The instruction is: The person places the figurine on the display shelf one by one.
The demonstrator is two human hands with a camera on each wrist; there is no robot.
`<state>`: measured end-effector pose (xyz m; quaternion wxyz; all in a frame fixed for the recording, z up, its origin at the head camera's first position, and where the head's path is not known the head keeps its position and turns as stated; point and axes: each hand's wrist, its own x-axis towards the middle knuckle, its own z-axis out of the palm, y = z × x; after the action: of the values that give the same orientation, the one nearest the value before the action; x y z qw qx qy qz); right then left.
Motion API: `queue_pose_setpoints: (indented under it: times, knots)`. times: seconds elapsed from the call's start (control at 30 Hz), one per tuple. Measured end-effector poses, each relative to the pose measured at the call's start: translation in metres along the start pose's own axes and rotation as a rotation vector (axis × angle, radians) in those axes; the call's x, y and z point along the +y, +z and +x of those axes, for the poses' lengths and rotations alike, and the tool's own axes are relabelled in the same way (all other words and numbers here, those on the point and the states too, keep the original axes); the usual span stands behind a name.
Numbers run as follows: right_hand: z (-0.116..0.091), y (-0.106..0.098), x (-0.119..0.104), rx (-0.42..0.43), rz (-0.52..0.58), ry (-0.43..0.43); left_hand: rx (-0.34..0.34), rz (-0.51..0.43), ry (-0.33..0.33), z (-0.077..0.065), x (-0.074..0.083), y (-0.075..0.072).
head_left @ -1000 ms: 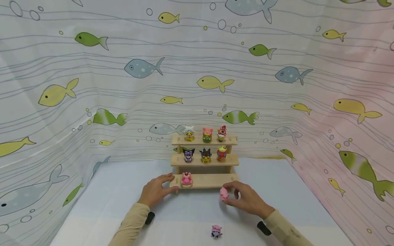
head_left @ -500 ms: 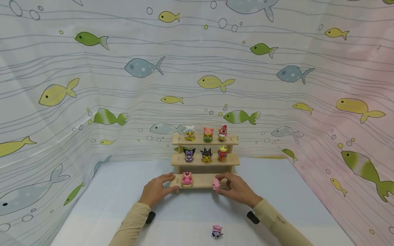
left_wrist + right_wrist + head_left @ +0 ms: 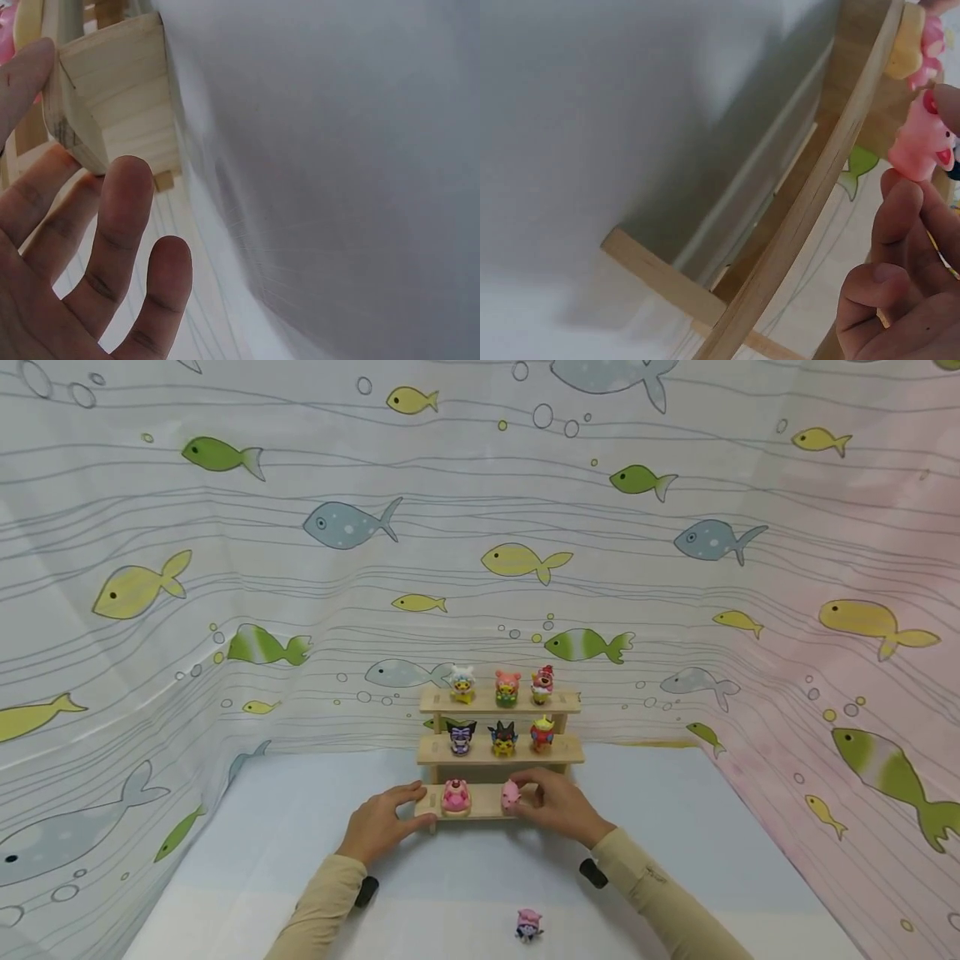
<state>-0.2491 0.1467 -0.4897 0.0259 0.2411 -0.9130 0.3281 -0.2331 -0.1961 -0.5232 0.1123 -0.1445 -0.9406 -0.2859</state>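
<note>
A three-tier wooden display shelf (image 3: 485, 802) stands on the table. My left hand (image 3: 380, 823) holds the left end of its bottom board, thumb at the front edge and fingers reaching behind. In the left wrist view the thumb and two fingers meet the board end (image 3: 124, 90), while two other fingers stay apart from it. My right hand (image 3: 562, 808) pinches a pink pig figurine (image 3: 510, 796) between thumb and fingers, over the middle of the bottom board. The right wrist view shows the pig figurine (image 3: 921, 142) close above the board. A pink seated figurine (image 3: 455, 798) sits left of it.
Three figurines stand on the top board (image 3: 483, 702), among them a pink and green one (image 3: 506, 689). Three more stand on the middle board (image 3: 480, 748). A pink and purple figurine (image 3: 528, 926) stands on the white table (image 3: 435, 893) in front. Fish-print cloth (image 3: 465, 460) surrounds the table.
My right hand has carried the pig figurine leftward and back, from in front of the shelf's right end to over the middle of the bottom board. The left hand has stayed in place.
</note>
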Motion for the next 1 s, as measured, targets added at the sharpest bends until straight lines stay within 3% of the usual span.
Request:
queue_pose_setpoints:
  times: [0.43,1.0]
  knots:
    - [0.010,0.005,-0.005,0.004,-0.013,-0.018,-0.008,-0.006,0.002,0.000,0.002,-0.001]
    - [0.014,0.011,-0.007,-0.053,-0.056,0.010,-0.006,-0.007,0.002,0.000,0.000,-0.001]
